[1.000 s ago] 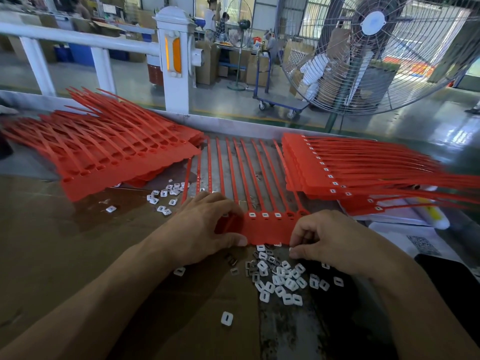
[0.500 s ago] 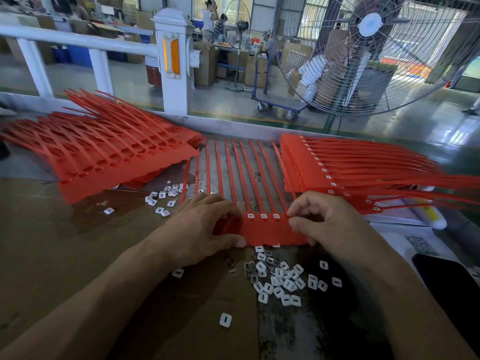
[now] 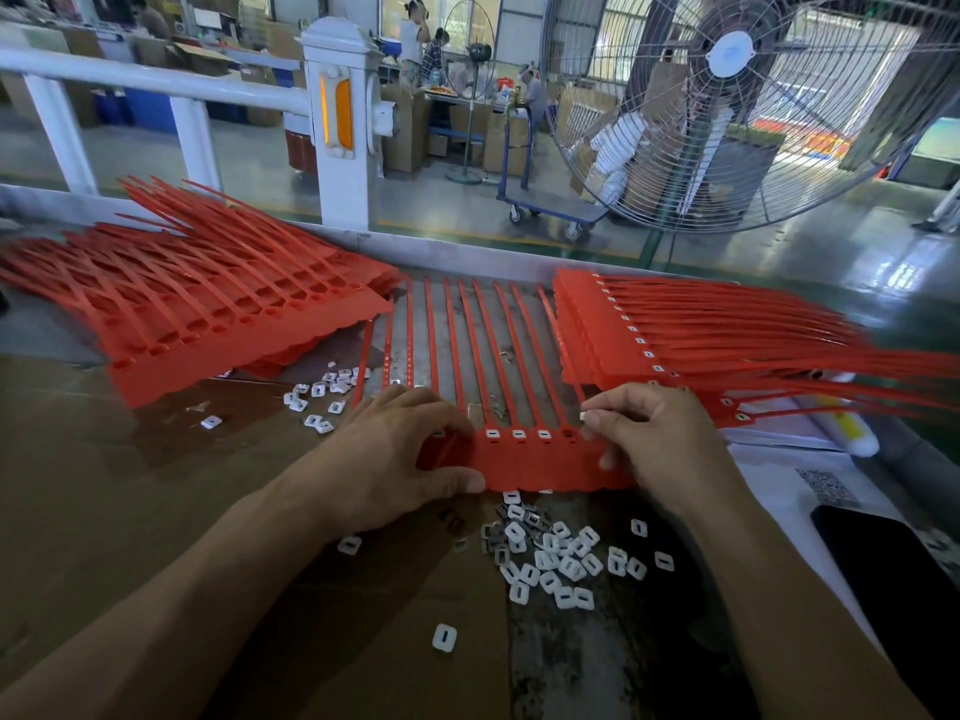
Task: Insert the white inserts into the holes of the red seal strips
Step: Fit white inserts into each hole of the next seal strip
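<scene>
White insert pinched in right hand grip, above red strip (hole beside)

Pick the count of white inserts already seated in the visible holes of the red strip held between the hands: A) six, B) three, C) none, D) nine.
B: three white inserts sit side by side in the red strip, next to one empty hole beside the right hand, which pinches another insert; the left hand covers the rest.
</scene>
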Demonstrator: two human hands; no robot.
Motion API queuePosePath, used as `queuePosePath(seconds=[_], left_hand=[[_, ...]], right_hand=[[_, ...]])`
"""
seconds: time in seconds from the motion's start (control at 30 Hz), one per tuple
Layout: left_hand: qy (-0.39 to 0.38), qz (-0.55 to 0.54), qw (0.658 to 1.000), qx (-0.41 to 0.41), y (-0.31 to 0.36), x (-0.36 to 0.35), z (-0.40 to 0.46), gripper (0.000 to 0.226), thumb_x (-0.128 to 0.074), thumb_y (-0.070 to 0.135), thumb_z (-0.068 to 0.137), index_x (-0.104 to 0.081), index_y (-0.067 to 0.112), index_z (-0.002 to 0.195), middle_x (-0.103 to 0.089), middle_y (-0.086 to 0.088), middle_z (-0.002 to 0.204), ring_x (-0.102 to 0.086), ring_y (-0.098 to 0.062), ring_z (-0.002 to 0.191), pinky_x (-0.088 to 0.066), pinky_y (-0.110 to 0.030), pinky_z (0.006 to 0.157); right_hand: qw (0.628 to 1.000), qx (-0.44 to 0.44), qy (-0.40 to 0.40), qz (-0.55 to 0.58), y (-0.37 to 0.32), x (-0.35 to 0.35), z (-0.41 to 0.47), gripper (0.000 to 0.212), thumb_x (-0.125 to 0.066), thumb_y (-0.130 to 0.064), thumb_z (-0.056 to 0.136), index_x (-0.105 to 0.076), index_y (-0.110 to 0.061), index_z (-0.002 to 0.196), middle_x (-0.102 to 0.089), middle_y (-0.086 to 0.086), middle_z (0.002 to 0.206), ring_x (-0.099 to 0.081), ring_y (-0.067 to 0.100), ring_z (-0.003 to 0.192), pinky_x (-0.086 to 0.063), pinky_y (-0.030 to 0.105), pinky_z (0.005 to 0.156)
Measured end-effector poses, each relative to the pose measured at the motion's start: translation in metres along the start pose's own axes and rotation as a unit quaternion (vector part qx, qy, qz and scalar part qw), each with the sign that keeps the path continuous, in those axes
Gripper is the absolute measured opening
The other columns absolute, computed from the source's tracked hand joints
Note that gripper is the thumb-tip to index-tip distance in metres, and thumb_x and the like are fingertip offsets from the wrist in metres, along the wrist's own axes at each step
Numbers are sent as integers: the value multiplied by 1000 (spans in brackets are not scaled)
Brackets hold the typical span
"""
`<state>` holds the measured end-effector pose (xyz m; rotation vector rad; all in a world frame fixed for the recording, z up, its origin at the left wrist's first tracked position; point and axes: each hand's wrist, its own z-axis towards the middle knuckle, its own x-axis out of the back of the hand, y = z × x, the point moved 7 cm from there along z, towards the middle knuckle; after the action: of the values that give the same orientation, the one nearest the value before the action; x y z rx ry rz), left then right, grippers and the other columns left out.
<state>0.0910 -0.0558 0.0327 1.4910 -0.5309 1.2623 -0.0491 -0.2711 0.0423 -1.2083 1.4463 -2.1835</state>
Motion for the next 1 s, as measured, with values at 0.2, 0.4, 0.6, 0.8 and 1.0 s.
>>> queuePosePath(seconds=[0.2,0.4,0.6,0.8,1.0], left_hand=[[-1,1,1000,4,-1,-1,1,64,-51,83,75,-53,48,129,-46,25,129,-35,-1,125,-38,-34,105],[-6,5,1000,6,-2,-1,1,62,-51,83,77,-51,49,129,-45,26,128,-36,-1,123,-39,-35,106],[-4,-2,1000,5,0,0,1,62,-52,82,77,-53,47,129,-45,25,129,-35,-2,124,-39,-36,106],[-6,0,1000,9,0,0,1,60,-54,80,78,-52,48,129,-45,25,130,-35,-3,124,-39,-36,107],[-9,-1,1000,12,0,-1,1,61,-54,79,78,-51,48,130,-44,24,132,-34,-2,126,-38,-35,107]], right_hand=[[999,-30,25,2,1,-3,4,9,-75,-15,91,-74,-19,84,-76,1,70,-61,11,45,-45,28,57],[996,-40,-5,-78,4,-11,8,16,-68,-26,97,-74,-25,82,-74,-9,71,-54,0,48,-41,23,54],[986,-28,-19,-166,-6,-17,10,18,-66,-22,97,-72,-27,82,-70,-9,80,-64,9,79,-39,26,62],[978,-18,-19,-206,-11,-19,9,17,-68,-21,97,-72,-27,81,-66,-11,75,-59,4,70,-38,24,58],[981,-12,13,-195,-12,-17,9,20,-78,-22,90,-74,-32,73,-71,-16,81,-63,-1,78,-47,22,66]])
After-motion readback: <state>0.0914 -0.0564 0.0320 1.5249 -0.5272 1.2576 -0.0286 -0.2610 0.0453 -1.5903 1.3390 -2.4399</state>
